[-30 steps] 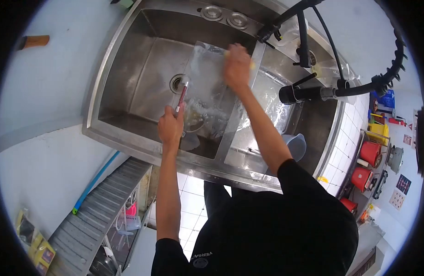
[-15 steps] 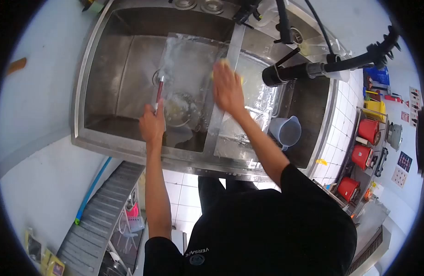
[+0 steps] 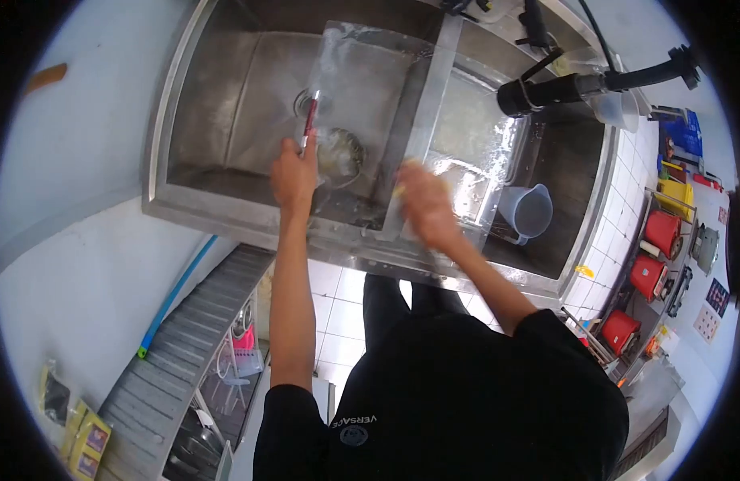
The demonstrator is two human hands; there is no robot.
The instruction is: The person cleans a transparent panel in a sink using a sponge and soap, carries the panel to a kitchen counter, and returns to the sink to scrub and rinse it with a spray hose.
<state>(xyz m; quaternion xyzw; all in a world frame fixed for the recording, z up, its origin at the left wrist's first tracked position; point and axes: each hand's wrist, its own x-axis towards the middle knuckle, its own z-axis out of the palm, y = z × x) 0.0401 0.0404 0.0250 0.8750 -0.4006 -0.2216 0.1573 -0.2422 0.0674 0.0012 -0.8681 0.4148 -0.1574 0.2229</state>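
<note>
My left hand point(image 3: 296, 172) is closed on the left edge of a clear, see-through panel point(image 3: 366, 84), beside a red strip with silver ends point(image 3: 311, 118) that looks like its handle. The wet panel lies over the left basin and reaches across the divider. Smeared by motion, my right hand point(image 3: 428, 207) presses a yellow sponge point(image 3: 408, 167) on or just above the panel, near the divider's front end. Through the panel, a round strainer-like object point(image 3: 340, 156) shows at the bottom of the left basin.
A bluish plastic jug point(image 3: 532, 212) stands in the right basin point(image 3: 574, 152). Above that basin hangs a black spray hose head point(image 3: 521, 98). A ribbed metal drainboard point(image 3: 197, 321) is at lower left. Red machines point(image 3: 646, 268) stand on a rack at right.
My right hand has drawn the sponge back toward my body along the panel. My left hand keeps its hold. The view has shifted, so the sink appears higher and further right.
</note>
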